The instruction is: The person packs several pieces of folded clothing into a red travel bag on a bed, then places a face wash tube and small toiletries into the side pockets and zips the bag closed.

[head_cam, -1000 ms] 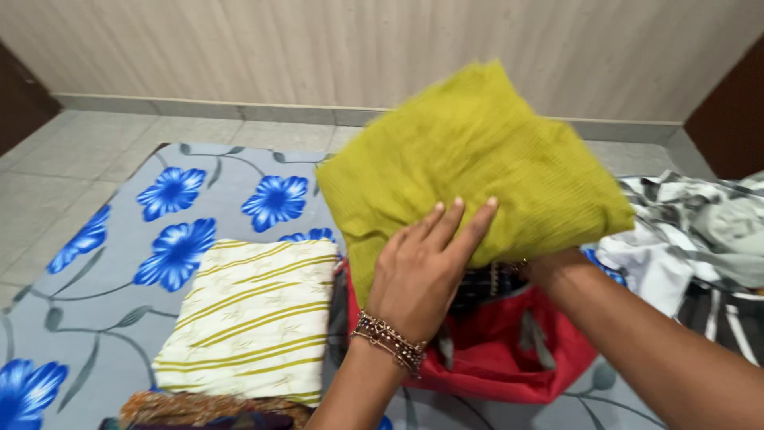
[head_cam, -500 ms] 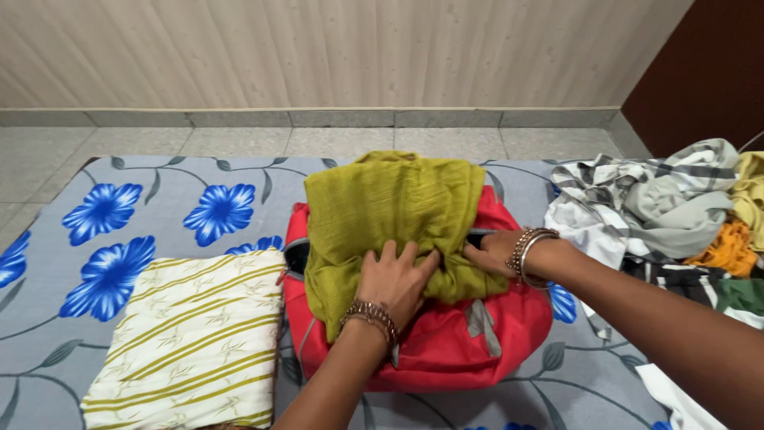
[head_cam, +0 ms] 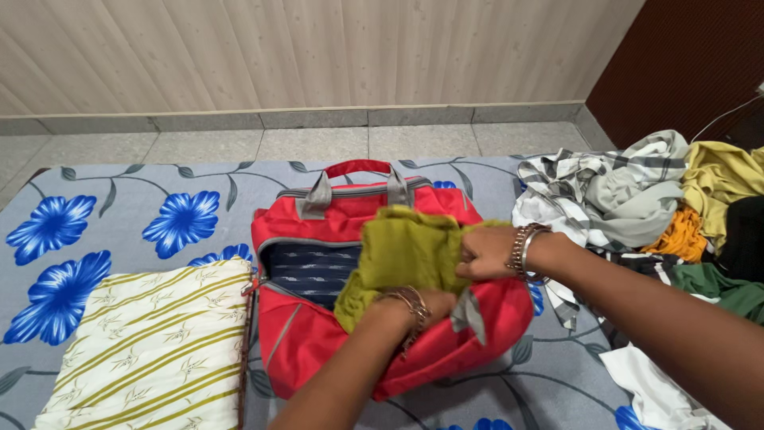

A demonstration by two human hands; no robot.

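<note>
Olive-green crinkled cloth garment [head_cam: 406,251], bunched, located at centre frame in the open top of the red fabric duffel bag with grey straps [head_cam: 318,334]. Left hand [head_cam: 430,306] placed at the lower edge of the garment, just below centre, fingers curled and closed into the cloth; bead bracelet worn at the wrist. Right hand [head_cam: 481,253] placed right of centre, fingers closed on the garment's right edge; metal bangles [head_cam: 521,248] worn at the wrist. Dark blue patterned fabric [head_cam: 306,271] visible inside the bag, left of the garment. Red carry handle [head_cam: 356,167] standing upright at the bag's far side, above centre. Bag resting on a grey mat printed with blue flowers [head_cam: 119,215], spread across the frame. Folded cream cloth with yellow-green stripes [head_cam: 151,354] lying at lower left, just beside the bag. Loose heap of mixed clothes [head_cam: 637,191] piled at the right edge. Tiled floor [head_cam: 318,143] and pale panelled wall [head_cam: 318,56] along the top.
</note>
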